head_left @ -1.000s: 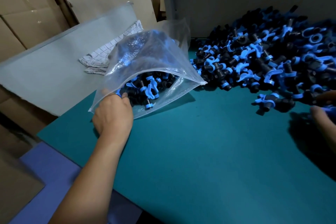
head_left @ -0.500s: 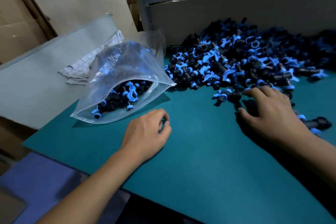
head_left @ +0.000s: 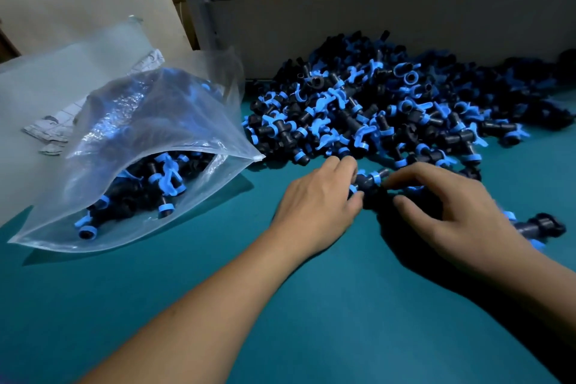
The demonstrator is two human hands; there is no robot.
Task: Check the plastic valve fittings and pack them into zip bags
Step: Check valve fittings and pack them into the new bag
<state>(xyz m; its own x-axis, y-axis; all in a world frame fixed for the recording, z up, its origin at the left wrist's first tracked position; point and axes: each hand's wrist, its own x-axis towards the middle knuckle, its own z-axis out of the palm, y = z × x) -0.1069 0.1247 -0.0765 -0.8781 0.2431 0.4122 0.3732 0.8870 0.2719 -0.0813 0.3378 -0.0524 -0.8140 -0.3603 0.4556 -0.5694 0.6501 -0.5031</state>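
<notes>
A person's left hand (head_left: 314, 206) and right hand (head_left: 448, 212) meet over 1 black-and-blue valve fitting (head_left: 369, 182) at the near edge of a large pile of fittings (head_left: 389, 112) on a teal work mat (head_left: 311, 305). Both hands have curled fingers closing on the fitting from opposite sides, the left pinching its left end, the right's fingertips at its right end; the fitting's long axis runs roughly left to right between them. A partly filled zip bag (head_left: 149, 159) lies to the left with its mouth gaping toward the hands, nearer the left hand, so that hand appears better placed to carry the checked piece across. Another loose fitting (head_left: 539, 224) lies just beyond the right hand. Printed papers (head_left: 53, 131) sit behind the bag.
</notes>
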